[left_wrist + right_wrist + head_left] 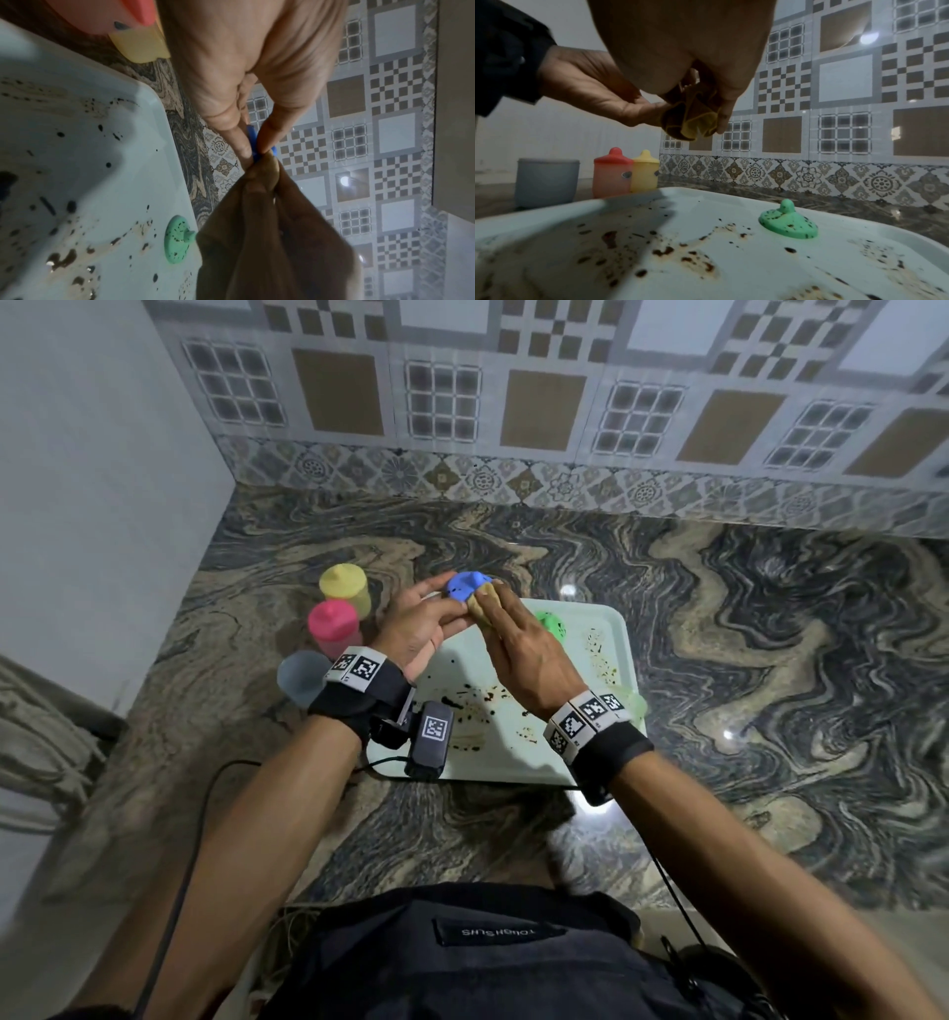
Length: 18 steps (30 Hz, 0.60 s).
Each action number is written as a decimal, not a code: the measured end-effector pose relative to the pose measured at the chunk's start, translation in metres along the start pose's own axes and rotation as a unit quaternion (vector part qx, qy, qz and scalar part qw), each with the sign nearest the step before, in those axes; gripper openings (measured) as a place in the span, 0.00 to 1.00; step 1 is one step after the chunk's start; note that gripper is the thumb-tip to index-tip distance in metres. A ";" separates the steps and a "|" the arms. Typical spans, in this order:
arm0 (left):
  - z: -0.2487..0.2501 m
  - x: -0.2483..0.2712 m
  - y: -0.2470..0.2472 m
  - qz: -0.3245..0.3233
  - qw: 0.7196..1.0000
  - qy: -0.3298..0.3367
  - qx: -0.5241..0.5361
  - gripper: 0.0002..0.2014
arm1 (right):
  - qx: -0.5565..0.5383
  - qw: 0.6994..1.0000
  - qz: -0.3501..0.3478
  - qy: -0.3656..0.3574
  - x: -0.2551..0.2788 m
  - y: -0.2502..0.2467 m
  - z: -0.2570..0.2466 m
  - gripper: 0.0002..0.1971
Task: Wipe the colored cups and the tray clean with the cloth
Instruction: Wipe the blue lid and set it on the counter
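Pinching the blue lid (464,587) above the tray's (606,634) far edge, the left hand (421,629) is steadying it while the right hand (518,644) is bunching the cloth (482,608) against it, ideally rotating to reach every speck.

Beyond the hands stands a glossy tiled wall (539,392) patterned in grey-white squares, brown panels, checkerboards and small grid motifs. Along its foot runs a border strip of ornamental floral tiles (513,480). Below the hands spreads a polished stone counter (770,618) swirled in black, grey and beige veins, catching small bright light reflections. To the left of the hands rises a plain pale painted wall (92,480), meeting the tiles at a corner.
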<state>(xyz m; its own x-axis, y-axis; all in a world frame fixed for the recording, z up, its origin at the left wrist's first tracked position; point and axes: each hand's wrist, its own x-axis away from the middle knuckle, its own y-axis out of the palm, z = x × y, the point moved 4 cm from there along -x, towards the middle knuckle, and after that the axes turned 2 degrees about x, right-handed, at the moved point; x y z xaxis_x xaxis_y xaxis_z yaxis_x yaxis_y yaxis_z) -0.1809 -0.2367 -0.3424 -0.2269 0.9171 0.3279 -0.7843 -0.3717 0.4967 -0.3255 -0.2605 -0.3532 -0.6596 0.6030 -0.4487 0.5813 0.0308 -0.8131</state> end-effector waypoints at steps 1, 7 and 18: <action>-0.001 0.000 0.001 0.007 1.000 0.009 0.004 0.24 | -0.001 1.000 -0.004 0.023 -0.002 0.001 -0.001 0.22; -0.001 0.001 0.002 0.031 0.999 0.039 0.020 0.23 | -0.124 0.988 0.021 0.089 -0.013 -0.012 -0.006 0.19; 0.007 0.008 0.007 0.002 0.998 0.057 0.015 0.22 | -0.134 0.971 0.037 0.195 -0.022 -0.010 -0.001 0.22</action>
<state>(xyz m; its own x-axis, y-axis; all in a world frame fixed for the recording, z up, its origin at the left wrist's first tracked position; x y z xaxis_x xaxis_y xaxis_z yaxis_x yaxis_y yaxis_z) -0.1844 -0.2333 -0.3312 -0.2960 0.9254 0.2366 -0.7662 -0.3780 0.5197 -0.3158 -0.2731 -0.3349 -0.4113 0.8659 -0.2846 0.7579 0.1515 -0.6345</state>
